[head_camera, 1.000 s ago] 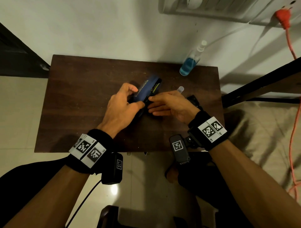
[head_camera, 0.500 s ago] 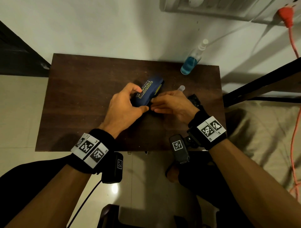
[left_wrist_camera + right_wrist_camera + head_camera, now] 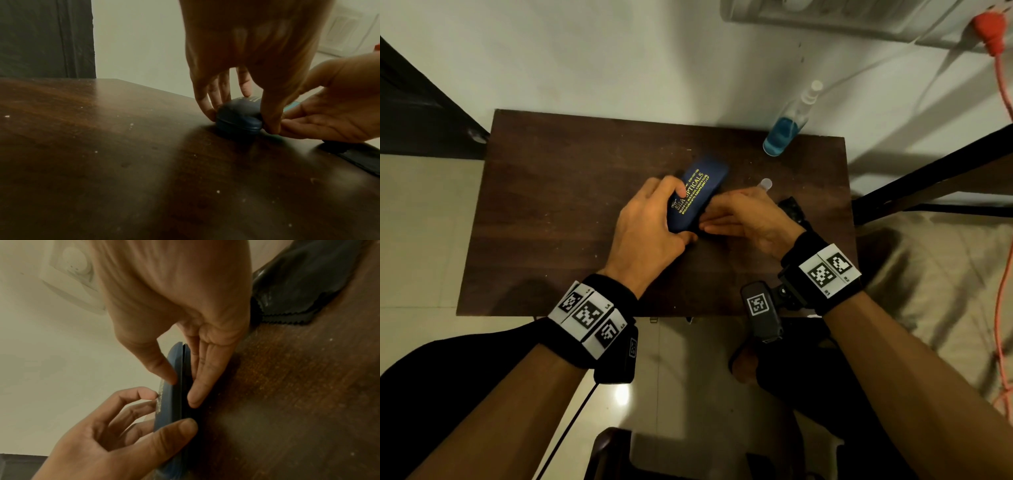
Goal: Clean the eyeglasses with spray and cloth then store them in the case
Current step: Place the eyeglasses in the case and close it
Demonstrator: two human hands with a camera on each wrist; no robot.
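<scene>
**Both hands on the blue case at the middle of the bench**

The left hand (image 3: 645, 228) grips the near end of the blue glasses case (image 3: 697, 192): its fingers curl over the lid from the left and its thumb presses the right edge. The right hand (image 3: 744, 219) lies along the case's right side, with its thumb on the lid and its straight fingers against the lower shell, pinching the two halves together. In the right wrist view only a thin dark seam shows between lid and base (image 3: 182, 386). The case rests on the bench (image 3: 558, 219), near its middle, angled toward the far right corner, with gold lettering on the lid. The eyeglasses themselves cannot be seen.

Just behind the right hand, toward the bench's right edge, lies a dark cloth (image 3: 304, 282) with a zigzag-cut border. A small clear cap (image 3: 766, 184) stands on the bench just beyond the right hand's knuckles. At the far right corner stands a clear spray bottle (image 3: 786, 128) holding blue liquid, close to the wall. An orange cord (image 3: 1001, 89) hangs down the wall beyond the bench's right edge.
</scene>
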